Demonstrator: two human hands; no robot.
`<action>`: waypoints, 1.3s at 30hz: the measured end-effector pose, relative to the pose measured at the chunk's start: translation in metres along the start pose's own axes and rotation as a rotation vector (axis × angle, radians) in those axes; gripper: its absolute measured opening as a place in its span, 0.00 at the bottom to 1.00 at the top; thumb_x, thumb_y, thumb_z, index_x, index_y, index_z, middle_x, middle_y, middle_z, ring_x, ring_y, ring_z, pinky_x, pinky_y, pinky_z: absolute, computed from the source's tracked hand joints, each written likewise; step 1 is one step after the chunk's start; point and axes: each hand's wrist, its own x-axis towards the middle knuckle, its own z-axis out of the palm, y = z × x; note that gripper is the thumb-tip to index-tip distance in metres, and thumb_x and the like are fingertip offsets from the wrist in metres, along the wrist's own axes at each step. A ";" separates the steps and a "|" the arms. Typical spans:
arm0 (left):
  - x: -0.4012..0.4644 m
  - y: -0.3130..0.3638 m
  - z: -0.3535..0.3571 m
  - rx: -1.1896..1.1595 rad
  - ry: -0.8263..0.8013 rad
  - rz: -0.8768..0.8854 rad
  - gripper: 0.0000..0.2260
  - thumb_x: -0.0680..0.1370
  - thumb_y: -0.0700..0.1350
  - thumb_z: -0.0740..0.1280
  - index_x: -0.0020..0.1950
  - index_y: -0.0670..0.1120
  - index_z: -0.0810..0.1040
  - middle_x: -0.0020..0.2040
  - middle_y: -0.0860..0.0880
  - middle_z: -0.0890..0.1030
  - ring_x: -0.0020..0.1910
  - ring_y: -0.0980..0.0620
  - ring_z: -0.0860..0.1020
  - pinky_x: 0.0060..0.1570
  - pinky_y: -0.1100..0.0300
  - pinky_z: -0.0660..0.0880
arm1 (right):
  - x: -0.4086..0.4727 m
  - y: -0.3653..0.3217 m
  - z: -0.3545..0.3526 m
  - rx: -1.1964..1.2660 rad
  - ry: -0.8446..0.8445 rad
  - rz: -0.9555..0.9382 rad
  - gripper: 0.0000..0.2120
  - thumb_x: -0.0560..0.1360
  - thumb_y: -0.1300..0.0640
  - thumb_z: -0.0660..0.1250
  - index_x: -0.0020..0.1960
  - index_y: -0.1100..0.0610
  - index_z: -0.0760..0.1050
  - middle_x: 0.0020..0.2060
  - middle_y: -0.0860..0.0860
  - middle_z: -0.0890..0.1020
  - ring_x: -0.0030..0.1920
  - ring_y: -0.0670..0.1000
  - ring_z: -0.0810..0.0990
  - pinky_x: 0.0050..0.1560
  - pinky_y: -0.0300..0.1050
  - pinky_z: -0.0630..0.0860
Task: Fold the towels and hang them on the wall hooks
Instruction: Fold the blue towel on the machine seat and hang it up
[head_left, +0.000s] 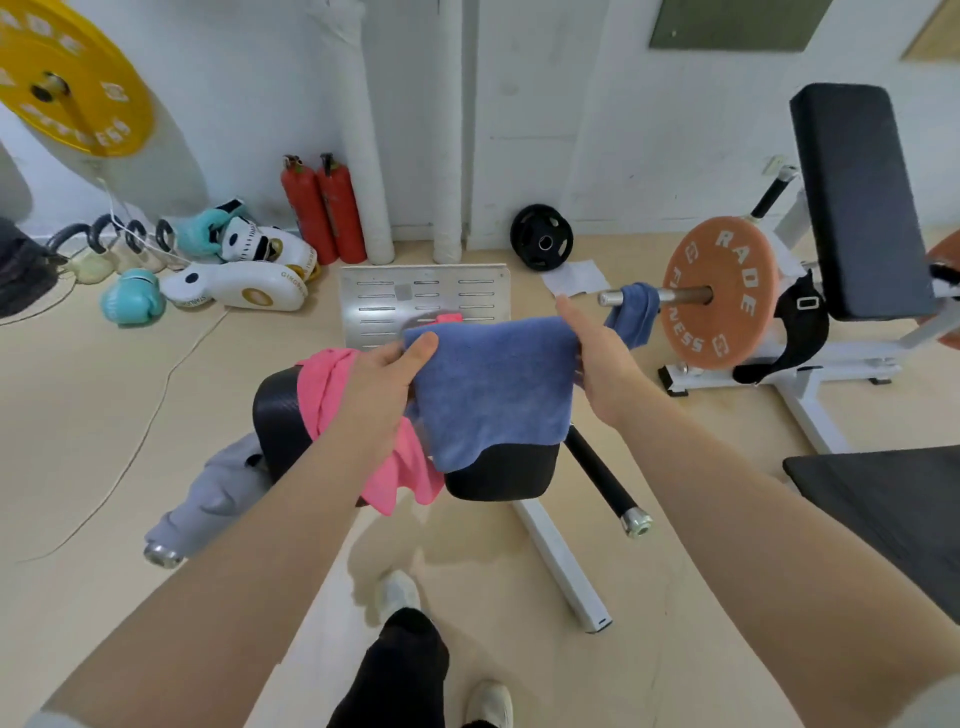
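Observation:
A blue towel (493, 389) hangs folded between my two hands above a black padded seat (501, 475). My left hand (382, 387) pinches its upper left corner with the thumb on top. My right hand (597, 358) grips its upper right edge. A pink towel (324, 395) lies crumpled over the seat's left side, partly behind my left forearm. A grey towel (213, 493) drapes over the left handle bar. Another blue towel (636, 312) hangs on the barbell sleeve to the right. No wall hooks are in sight.
An orange weight plate (722, 293) sits on a white bench frame at right. Two red fire extinguishers (324, 208), boxing gloves and pads (234, 283) and kettlebells line the back wall. A metal plate (426, 301) lies on the floor behind the seat. A yellow plate (67, 78) hangs upper left.

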 end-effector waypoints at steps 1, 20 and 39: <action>-0.009 0.005 -0.006 0.032 0.043 0.033 0.09 0.78 0.49 0.64 0.47 0.44 0.79 0.34 0.49 0.81 0.34 0.50 0.78 0.37 0.56 0.76 | -0.006 -0.004 0.008 -0.017 0.001 -0.011 0.13 0.74 0.45 0.65 0.50 0.55 0.76 0.47 0.50 0.79 0.56 0.55 0.77 0.60 0.49 0.72; 0.021 0.084 -0.284 -0.121 0.076 0.139 0.13 0.76 0.41 0.67 0.58 0.45 0.69 0.40 0.49 0.78 0.30 0.59 0.79 0.29 0.68 0.75 | -0.004 -0.029 0.305 -0.113 -0.034 -0.401 0.02 0.75 0.51 0.63 0.46 0.46 0.74 0.46 0.47 0.82 0.52 0.49 0.80 0.61 0.53 0.74; 0.196 0.149 -0.525 0.235 -0.291 -0.033 0.07 0.76 0.52 0.66 0.51 0.52 0.79 0.47 0.53 0.81 0.46 0.53 0.77 0.50 0.61 0.71 | 0.081 -0.081 0.578 -0.078 -0.012 -0.268 0.16 0.70 0.71 0.55 0.37 0.54 0.74 0.28 0.47 0.78 0.32 0.47 0.76 0.36 0.39 0.72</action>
